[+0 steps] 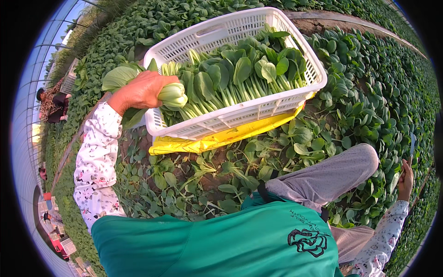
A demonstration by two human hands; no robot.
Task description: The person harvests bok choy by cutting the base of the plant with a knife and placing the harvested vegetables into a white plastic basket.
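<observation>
My left hand (143, 90) grips a bok choy (173, 95) over the near left corner of a white plastic crate (238, 109). The pale cut base points right and the leaves fan out to the left. Inside the crate, rows of bok choy heads (238, 74) lie packed side by side, leaves toward the far side. Far off to the right, my right hand (405, 181) holds a knife (412, 147) by its handle, blade pointing away over the growing plants.
Yellow plastic sheeting (225, 138) lies beneath the crate. Cut and loose leaves (207, 173) litter the soil before my legs. Dense bok choy plants (367, 90) grow on the right and behind the crate. A person (53, 104) sits at the far left beside another crate (69, 79).
</observation>
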